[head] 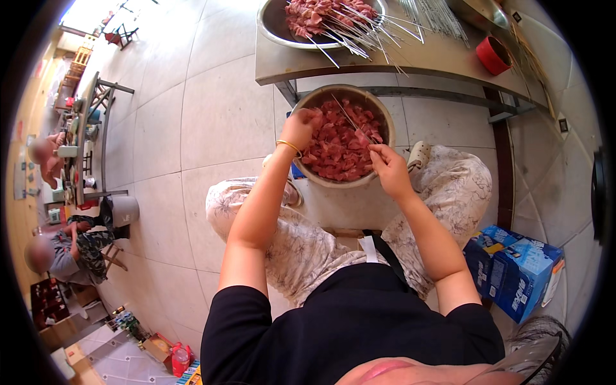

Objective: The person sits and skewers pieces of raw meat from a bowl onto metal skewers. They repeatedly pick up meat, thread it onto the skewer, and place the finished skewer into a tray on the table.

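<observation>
A round metal bowl (391, 130) full of raw red meat pieces (339, 149) stands between my knees. My right hand (392, 171) is at its right rim and pinches the lower end of a thin metal skewer (344, 109), which slants up and left over the meat. A piece of meat seems to be on the skewer near my fingers. Over the left part of the bowl, my left hand (301, 127) is blurred, with its fingertips at the meat; whether they hold a piece is unclear.
On the metal table (433, 62) ahead are a basin (269, 29) of skewered meat (313, 19), a bundle of bare skewers (435, 19) and a red cup (493, 55). Blue cartons (515, 269) stand to my right. Two people sit far left by another table (85, 139).
</observation>
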The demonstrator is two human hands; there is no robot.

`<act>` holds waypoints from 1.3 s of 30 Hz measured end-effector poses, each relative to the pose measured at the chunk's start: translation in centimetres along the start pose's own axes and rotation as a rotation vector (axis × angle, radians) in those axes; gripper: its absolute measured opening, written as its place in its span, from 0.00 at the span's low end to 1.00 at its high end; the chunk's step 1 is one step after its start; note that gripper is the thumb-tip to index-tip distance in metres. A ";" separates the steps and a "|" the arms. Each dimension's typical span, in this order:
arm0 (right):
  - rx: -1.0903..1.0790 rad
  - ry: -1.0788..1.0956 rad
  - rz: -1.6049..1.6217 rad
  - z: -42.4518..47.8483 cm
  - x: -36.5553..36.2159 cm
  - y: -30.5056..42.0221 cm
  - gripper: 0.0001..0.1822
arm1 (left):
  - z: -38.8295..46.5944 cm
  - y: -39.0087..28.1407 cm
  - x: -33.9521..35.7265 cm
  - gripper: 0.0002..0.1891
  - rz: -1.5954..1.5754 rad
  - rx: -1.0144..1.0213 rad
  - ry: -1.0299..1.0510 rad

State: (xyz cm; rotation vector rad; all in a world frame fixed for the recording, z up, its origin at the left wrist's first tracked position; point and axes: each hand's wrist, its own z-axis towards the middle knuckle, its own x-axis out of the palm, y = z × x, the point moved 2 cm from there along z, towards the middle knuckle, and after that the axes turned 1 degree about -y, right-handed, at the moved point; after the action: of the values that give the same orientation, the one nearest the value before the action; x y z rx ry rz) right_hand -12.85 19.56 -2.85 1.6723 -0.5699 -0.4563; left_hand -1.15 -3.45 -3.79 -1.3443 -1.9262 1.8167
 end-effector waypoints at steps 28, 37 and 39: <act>0.120 0.213 0.072 -1.1 1.0 2.1 0.10 | -0.7 -2.1 -1.8 0.14 -1.074 -0.215 0.018; 0.135 0.142 0.055 -1.1 1.6 1.8 0.11 | -0.7 -1.5 -0.4 0.14 -1.102 -0.238 0.098; 0.130 0.140 0.047 -1.1 1.5 1.9 0.11 | -0.8 -1.8 -0.5 0.14 -1.100 -0.264 0.105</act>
State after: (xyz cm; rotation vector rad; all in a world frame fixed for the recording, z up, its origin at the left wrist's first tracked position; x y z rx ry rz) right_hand -11.25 19.29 -0.77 1.7948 -0.5433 -0.2702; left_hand -1.21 -2.92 -1.83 -0.2171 -2.1895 0.9402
